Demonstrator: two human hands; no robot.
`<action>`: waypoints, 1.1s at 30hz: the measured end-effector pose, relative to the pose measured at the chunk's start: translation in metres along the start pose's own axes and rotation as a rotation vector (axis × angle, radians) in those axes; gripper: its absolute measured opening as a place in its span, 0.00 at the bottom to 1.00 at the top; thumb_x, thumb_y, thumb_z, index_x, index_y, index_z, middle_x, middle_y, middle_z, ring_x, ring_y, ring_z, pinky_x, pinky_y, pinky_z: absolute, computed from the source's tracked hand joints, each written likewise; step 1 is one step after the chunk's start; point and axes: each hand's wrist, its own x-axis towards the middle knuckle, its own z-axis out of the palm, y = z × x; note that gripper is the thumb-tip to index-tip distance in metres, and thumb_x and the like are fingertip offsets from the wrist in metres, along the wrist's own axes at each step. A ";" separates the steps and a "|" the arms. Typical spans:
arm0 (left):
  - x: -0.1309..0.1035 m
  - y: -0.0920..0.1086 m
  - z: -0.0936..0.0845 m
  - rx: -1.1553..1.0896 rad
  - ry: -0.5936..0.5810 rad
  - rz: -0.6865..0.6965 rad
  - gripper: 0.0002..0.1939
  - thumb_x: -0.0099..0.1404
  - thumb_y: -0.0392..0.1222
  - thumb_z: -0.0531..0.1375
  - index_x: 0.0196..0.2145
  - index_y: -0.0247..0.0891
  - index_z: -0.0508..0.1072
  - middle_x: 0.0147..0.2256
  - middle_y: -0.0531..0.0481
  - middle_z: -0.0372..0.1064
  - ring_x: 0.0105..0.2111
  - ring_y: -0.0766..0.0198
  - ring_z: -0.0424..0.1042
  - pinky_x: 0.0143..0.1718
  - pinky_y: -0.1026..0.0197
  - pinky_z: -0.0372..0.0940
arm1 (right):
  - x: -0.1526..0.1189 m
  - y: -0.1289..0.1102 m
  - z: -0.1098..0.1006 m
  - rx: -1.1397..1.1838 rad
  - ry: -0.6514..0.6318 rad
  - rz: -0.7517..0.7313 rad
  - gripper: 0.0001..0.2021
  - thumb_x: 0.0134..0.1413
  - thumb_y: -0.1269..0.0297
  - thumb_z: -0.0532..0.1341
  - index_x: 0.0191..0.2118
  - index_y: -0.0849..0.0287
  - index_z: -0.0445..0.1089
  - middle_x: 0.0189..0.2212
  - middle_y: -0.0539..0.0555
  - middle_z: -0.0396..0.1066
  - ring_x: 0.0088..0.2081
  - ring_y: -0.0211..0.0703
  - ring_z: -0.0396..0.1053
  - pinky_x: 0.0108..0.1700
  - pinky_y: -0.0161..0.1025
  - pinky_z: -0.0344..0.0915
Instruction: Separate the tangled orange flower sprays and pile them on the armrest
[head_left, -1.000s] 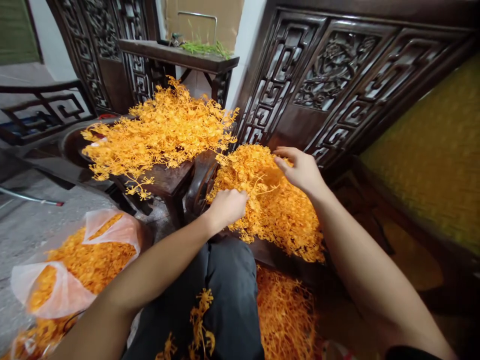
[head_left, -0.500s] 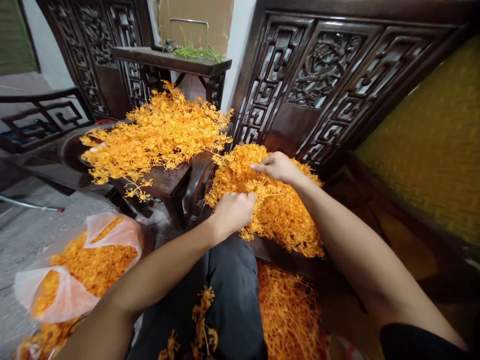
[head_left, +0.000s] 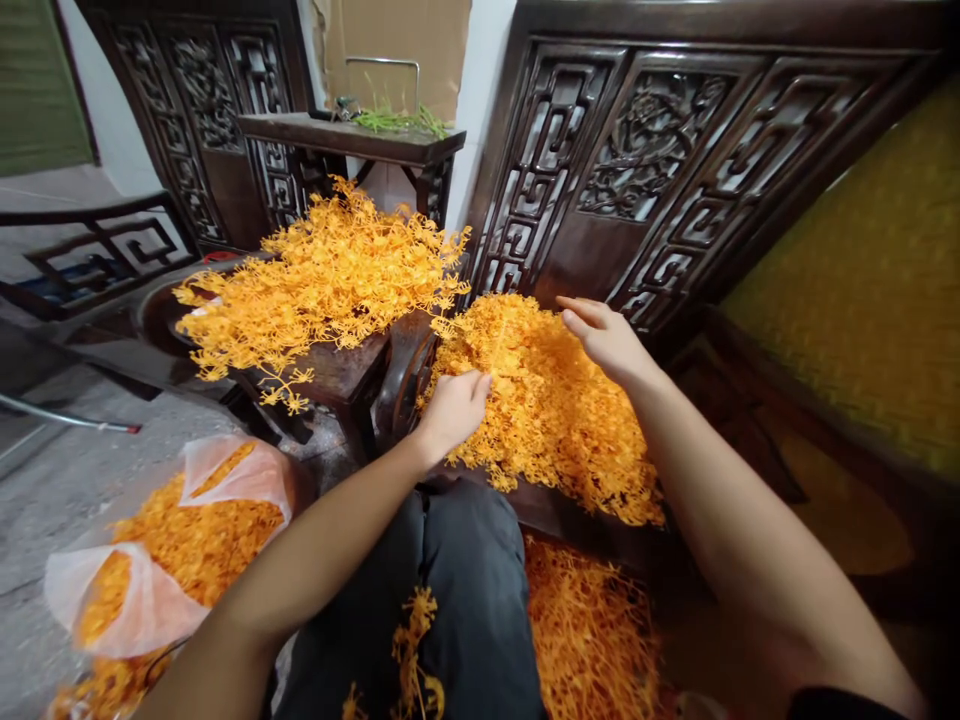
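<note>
Orange sprigs (head_left: 555, 420) lie in a broad heap straight ahead of you, on a dark wooden seat (head_left: 551, 515) just beyond your knees (head_left: 476, 540). Your left hand (head_left: 454, 412) is at the heap's near left side with its fingers curled closed; you cannot tell from this view whether a stem is pinched in it. Your right hand (head_left: 604, 340) is open over the far right part of the heap, fingers stretched out and thumb apart, hiding some of the sprigs behind it.

To the left, a curved armrest (head_left: 401, 385) stands between this heap and a second pile (head_left: 322, 280), which spreads over a wooden table (head_left: 341, 372) and hangs past its near edge. Your left forearm crosses your lap, where a few loose sprigs (head_left: 412, 640) lie, and covers part of the view toward a pale bag (head_left: 154, 610) full of orange pieces. Below the seat is a mass of orange strands (head_left: 589, 640). Behind the heap rises a carved panel (head_left: 592, 245).
</note>
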 end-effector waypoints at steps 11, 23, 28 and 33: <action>0.002 0.006 0.004 -0.226 0.029 0.056 0.19 0.75 0.44 0.51 0.27 0.37 0.69 0.21 0.55 0.64 0.22 0.68 0.62 0.29 0.63 0.54 | -0.070 -0.074 0.043 -0.034 -0.167 -0.095 0.20 0.57 0.42 0.62 0.39 0.57 0.70 0.29 0.53 0.69 0.29 0.43 0.62 0.33 0.42 0.61; 0.002 0.029 0.002 0.141 -0.053 -0.011 0.20 0.74 0.41 0.51 0.29 0.34 0.77 0.28 0.43 0.76 0.29 0.60 0.72 0.36 0.59 0.61 | -0.022 -0.039 0.047 -0.126 0.061 0.111 0.21 0.55 0.49 0.61 0.19 0.56 0.62 0.16 0.48 0.55 0.21 0.37 0.52 0.26 0.40 0.52; -0.006 0.018 0.002 0.106 -0.089 -0.056 0.20 0.73 0.42 0.51 0.28 0.35 0.76 0.27 0.44 0.75 0.27 0.61 0.71 0.35 0.60 0.60 | 0.016 0.000 0.028 0.225 0.151 0.321 0.15 0.49 0.50 0.67 0.24 0.55 0.68 0.21 0.55 0.68 0.24 0.45 0.66 0.31 0.48 0.71; 0.003 0.000 0.004 -0.031 -0.012 -0.026 0.20 0.73 0.44 0.51 0.26 0.36 0.73 0.25 0.48 0.73 0.27 0.64 0.70 0.34 0.61 0.58 | 0.014 0.009 0.023 0.418 0.040 0.338 0.11 0.40 0.67 0.70 0.35 0.56 0.76 0.28 0.54 0.74 0.31 0.47 0.74 0.39 0.50 0.76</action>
